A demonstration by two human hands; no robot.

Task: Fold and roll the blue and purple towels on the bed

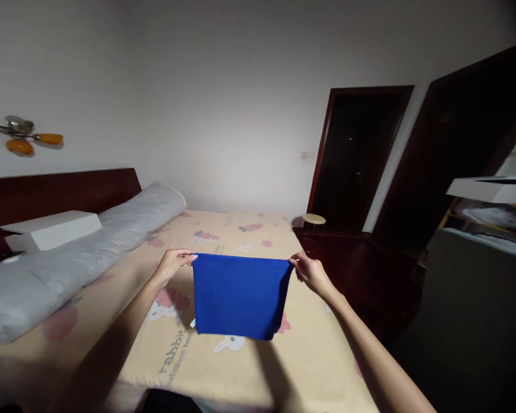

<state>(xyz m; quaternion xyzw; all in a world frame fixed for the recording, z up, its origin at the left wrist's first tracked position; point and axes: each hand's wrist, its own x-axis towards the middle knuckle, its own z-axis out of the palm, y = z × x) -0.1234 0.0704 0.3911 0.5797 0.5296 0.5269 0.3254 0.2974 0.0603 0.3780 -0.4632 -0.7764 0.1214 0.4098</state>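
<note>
The hands (313, 273) and slim forearms (372, 344) are bare (dark clothing (169, 402) shows low down).

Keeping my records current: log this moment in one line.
left hand: pinches upper corner of blue rectangular cloth; right hand: pinches opposite upper corner; cloth: hangs over patterned cream bedsheet

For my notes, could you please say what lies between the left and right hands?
In the head view, a blue cloth hangs between the left hand and the right hand.
</note>
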